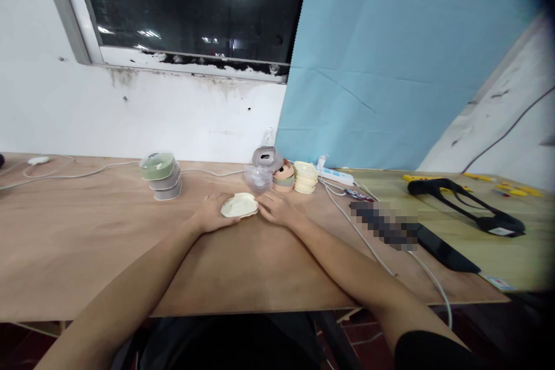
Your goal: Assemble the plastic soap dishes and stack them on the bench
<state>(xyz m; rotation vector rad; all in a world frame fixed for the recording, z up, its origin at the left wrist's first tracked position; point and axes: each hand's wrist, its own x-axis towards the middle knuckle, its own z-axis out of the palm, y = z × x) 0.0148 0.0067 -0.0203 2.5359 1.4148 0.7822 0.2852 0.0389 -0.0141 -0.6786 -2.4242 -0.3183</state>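
Observation:
A shallow cream plastic dish with an uneven rim lies on or just above the table in front of me. My left hand grips its left side, thumb along the near rim and fingers around the far side. At the right edge, my right hand holds the dish with its fingertips; the thumb is hardly visible. Just beyond the right hand stand a stack of cream plastic pieces, some orange and green round pieces, a grey piece with a slot and clear plastic parts.
On the left stands a stack of green and grey containers. A white power strip with cables lies behind on the right. Farther right are a black phone-like slab, a black strap frame and yellow tools. A wall and dark window border the table.

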